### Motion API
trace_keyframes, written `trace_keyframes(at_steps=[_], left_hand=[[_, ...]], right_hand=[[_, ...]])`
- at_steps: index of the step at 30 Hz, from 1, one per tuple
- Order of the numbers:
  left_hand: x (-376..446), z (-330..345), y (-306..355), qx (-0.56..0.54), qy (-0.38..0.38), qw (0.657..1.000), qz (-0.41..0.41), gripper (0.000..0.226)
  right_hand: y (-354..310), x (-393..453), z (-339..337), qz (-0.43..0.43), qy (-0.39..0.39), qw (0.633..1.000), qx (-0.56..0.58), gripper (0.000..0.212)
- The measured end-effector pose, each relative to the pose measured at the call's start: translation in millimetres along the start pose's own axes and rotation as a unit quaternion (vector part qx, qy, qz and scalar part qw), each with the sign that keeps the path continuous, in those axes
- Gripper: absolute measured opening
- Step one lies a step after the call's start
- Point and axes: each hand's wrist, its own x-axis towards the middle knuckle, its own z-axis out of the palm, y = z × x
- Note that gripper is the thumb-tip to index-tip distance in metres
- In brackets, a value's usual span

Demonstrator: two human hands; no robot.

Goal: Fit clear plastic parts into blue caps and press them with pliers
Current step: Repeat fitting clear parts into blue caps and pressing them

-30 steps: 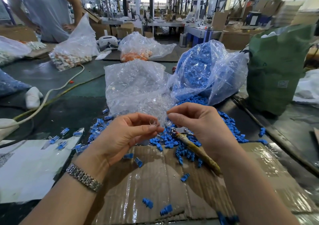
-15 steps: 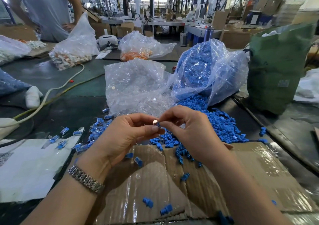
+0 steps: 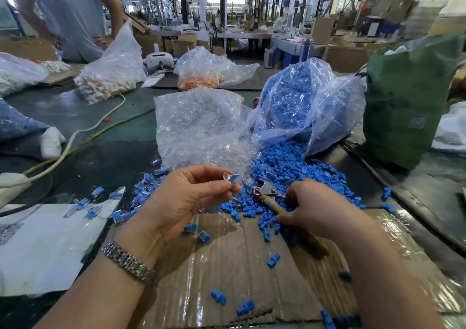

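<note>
My left hand (image 3: 187,197) pinches a clear plastic part joined to a small blue cap (image 3: 230,178) between thumb and fingertips, held above the table. My right hand (image 3: 319,209) lies low on the pile of loose blue caps (image 3: 297,170), its fingers curled around the handles of the pliers (image 3: 267,193). The pliers' metal jaws point left toward my left hand and rest on the caps. Behind them, a clear bag of clear parts (image 3: 199,124) and a bag of blue caps (image 3: 300,104) spill onto the table.
A taped cardboard sheet (image 3: 237,265) lies under my arms with scattered blue caps. Finished blue-and-clear pieces (image 3: 97,192) lie at the left near white paper (image 3: 42,243). A green sack (image 3: 408,101) stands right. A person (image 3: 65,13) stands at the far left.
My right hand has left my left hand, dropped to the pile and taken hold of the pliers. My left hand still holds the cap with the clear part.
</note>
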Motion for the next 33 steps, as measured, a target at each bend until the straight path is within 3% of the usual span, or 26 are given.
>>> trace_keyframes(at_steps=[4, 9, 11, 14, 17, 22, 29, 33], left_hand=[[1, 0, -1, -0.027, 0.01, 1.0, 0.007, 0.025], [2, -3, 0, -0.036, 0.043, 0.998, 0.027, 0.026], [2, -4, 1, -0.026, 0.052, 0.998, 0.037, 0.03], [3, -4, 1, -0.043, 0.061, 0.996, 0.054, 0.024], [4, -2, 0, -0.043, 0.066, 0.994, 0.072, 0.022], [3, -1, 1, 0.026, 0.059, 0.993, 0.097, 0.032], [1, 1, -2, 0.13, 0.079, 0.98, 0.125, 0.024], [0, 5, -4, 0.151, 0.093, 0.974, 0.14, 0.026]], right_hand=[[-5, -1, 1, -0.014, 0.034, 0.999, -0.003, 0.034], [-1, -3, -7, -0.04, 0.017, 0.985, 0.169, 0.025], [-2, -4, -10, -0.073, -0.02, 0.954, 0.29, 0.022], [-8, -14, -12, -0.121, -0.143, 0.873, 0.45, 0.025], [-22, -24, -13, -0.154, -0.221, 0.828, 0.492, 0.031], [-32, -32, -14, -0.159, -0.215, 0.839, 0.474, 0.03], [-37, -35, -16, -0.155, -0.193, 0.864, 0.439, 0.033], [-42, -33, -11, -0.14, -0.162, 0.878, 0.428, 0.046]])
